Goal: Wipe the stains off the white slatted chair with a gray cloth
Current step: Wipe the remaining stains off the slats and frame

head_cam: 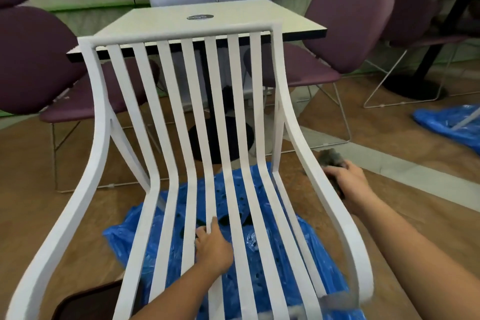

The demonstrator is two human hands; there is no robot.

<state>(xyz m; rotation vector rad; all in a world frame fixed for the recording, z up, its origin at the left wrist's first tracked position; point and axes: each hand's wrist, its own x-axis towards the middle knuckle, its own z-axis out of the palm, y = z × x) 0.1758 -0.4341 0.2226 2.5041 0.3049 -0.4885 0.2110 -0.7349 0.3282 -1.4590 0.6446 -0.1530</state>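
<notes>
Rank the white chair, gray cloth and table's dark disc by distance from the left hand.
1. white chair: the left hand grips a seat slat.
2. gray cloth: off to the right, held by the right hand.
3. disc: on the table, beyond the chair back.

Occlusions, crops and blur.
Note blur on the gray cloth at right centre, mostly covered by the right hand. Note fingertips of the left hand tucked behind a slat of the white slatted chair, itself cropped at the bottom edge. Treat the round table label as unreadable, and the grey smear at lower right and the cropped dark object at lower left as unidentifiable.
</notes>
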